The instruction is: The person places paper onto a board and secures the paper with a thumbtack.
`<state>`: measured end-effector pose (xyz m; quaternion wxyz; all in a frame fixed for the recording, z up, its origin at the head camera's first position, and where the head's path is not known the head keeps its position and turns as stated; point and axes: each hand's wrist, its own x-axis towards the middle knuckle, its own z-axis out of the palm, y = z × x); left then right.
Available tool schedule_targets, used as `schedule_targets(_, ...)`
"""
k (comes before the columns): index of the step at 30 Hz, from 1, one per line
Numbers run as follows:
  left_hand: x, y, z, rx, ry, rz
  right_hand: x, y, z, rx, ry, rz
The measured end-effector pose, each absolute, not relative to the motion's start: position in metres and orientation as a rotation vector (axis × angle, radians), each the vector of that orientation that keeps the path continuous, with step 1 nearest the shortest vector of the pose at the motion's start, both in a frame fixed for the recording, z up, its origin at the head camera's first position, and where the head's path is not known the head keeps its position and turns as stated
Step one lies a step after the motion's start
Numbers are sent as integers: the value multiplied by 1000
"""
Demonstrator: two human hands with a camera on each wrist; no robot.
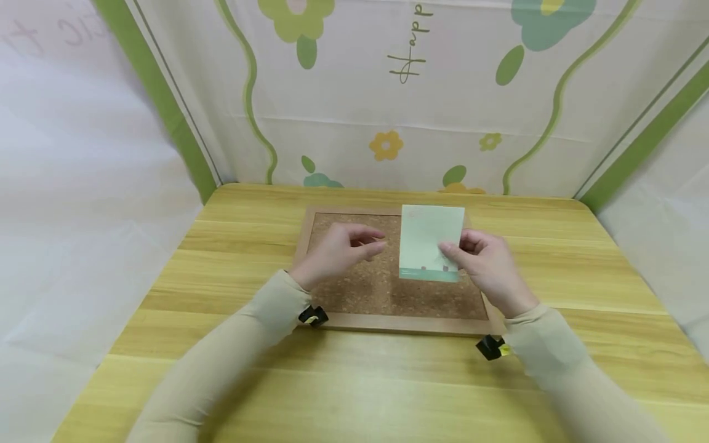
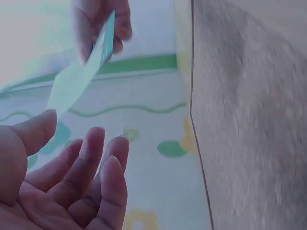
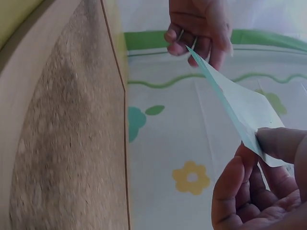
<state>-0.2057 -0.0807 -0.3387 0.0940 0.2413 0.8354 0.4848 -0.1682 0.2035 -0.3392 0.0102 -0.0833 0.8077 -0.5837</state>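
Observation:
My right hand [image 1: 493,264] pinches a pale green sheet of note paper [image 1: 429,240] by its right edge, thumb on the face and fingers behind. The sheet has a darker green band along its bottom and is held up above a cork board [image 1: 360,289] with a wooden frame. To the left of the paper, my left hand [image 1: 346,249] hovers over the board with nothing in it, its thumb and fingers apart. In the left wrist view the left fingers [image 2: 91,148] are loosely bent, and the paper [image 2: 79,81] lies just beyond the thumb tip.
The board lies on a wood-grain table [image 1: 354,381]. Behind the table hangs a white curtain [image 1: 343,92] printed with flowers and green vines. White fabric also stands at the left and right sides. Each sleeve cuff has a small black device [image 1: 313,316] at the wrist.

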Motion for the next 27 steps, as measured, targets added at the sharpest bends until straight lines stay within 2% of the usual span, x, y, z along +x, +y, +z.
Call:
schedule_targets(15,-203,-75,-349,601,2343,1543,-171,169,-356,-288,2458,-1814)
schedule_targets(27,-204,-80,-361,578,2400,1461,-173,173,-365,-240,2559,-1638)
